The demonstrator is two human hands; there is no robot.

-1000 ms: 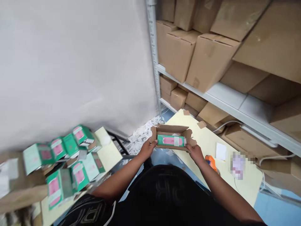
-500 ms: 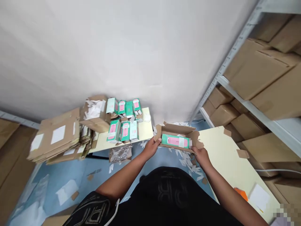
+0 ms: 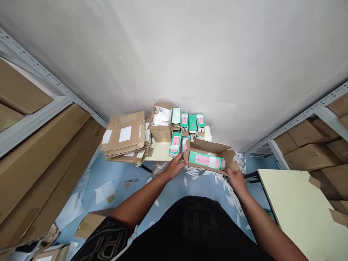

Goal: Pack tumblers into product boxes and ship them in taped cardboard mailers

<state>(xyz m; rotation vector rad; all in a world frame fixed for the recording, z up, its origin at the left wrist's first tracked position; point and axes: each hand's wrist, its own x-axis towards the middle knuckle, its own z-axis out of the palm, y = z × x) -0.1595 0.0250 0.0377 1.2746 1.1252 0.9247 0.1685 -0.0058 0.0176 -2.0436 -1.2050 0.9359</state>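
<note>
Between both hands I carry an open cardboard box (image 3: 211,146), held in the air in front of my body. Inside it lies a green-and-pink product box (image 3: 206,160) with a pale label band. My left hand (image 3: 176,166) grips the left end of the cardboard box, thumb on its edge. At the lower right corner my right hand (image 3: 236,178) is closed on the same box. Just behind it, several green product boxes (image 3: 175,144) stand in rows on a cream table (image 3: 161,152); the cardboard box hides part of them.
Left of those rows stands a carton of white paper (image 3: 162,116), beside a stack of flattened cardboard (image 3: 125,136). White paper strips (image 3: 231,197) litter the blue floor. A second cream table (image 3: 292,197) is at right. Shelves of cartons (image 3: 312,157) flank both sides.
My view has turned left, so the far table and its boxes now sit nearer the middle. The held cardboard box has come in front of the rows, covering some. Both hands keep their grip.
</note>
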